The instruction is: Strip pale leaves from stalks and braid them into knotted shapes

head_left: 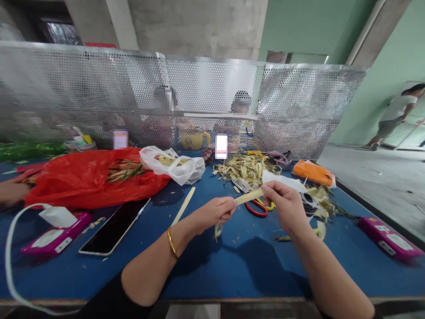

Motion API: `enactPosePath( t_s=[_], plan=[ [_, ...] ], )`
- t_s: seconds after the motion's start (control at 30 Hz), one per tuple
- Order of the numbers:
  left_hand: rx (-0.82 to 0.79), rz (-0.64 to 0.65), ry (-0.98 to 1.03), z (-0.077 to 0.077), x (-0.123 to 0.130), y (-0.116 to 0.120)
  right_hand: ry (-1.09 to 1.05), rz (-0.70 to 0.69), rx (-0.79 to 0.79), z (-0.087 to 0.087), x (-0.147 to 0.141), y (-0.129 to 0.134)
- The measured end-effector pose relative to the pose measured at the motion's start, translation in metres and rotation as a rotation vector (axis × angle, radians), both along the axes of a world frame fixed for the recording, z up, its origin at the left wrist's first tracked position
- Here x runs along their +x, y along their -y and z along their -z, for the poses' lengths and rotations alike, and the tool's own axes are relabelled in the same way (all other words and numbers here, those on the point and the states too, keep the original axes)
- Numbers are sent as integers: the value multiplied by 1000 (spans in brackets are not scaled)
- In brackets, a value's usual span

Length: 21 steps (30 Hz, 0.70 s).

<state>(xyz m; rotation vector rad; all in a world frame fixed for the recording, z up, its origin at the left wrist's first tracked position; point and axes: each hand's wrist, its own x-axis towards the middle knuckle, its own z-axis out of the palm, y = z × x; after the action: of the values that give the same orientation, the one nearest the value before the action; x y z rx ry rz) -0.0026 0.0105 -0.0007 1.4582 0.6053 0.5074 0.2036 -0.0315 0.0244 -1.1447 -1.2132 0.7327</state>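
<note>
A pale, flat strip of dried husk or leaf (pixel 249 196) stretches between my two hands above the blue table. My left hand (pixel 219 210) is closed round one end, and a thin curled piece dangles below it. The other end is pinched between the thumb and fingers of my right hand (pixel 282 204). Red-handled scissors (pixel 256 210) lie beneath the strip, next to a yellow handle. Behind them is a heap of dry pale-green strips (pixel 249 170). Another single strip (pixel 184 204) rests on the table, partly behind my left forearm.
A red plastic bag (pixel 86 181) and a white bag (pixel 174 164) hold more plant material at left. A dark phone (pixel 116 226), purple power strips (pixel 56 239) (pixel 388 237) and an orange packet (pixel 314 173) lie around. A perforated metal screen (pixel 212 84) closes the back. A co-worker's hand (pixel 13 192) shows at far left.
</note>
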Motion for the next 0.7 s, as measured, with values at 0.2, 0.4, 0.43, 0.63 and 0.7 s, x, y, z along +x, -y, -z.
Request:
enactPosePath(
  t_s=[0.2,0.4,0.43,0.63,0.7],
  plan=[
    [272,-427,-163,10,-4,-16,102,419,159,-3,11,3],
    [417,-767,-15,11,10,3,757,710,528,6,-4,14],
    [236,-589,36,10,14,10,881,656,603,10,-9,15],
    [-549,-211,354,10,22,27,1546,135,908,34,-41,24],
    [-640,-315,327,8,20,25,1585,68,949,37,-46,26]
  ],
)
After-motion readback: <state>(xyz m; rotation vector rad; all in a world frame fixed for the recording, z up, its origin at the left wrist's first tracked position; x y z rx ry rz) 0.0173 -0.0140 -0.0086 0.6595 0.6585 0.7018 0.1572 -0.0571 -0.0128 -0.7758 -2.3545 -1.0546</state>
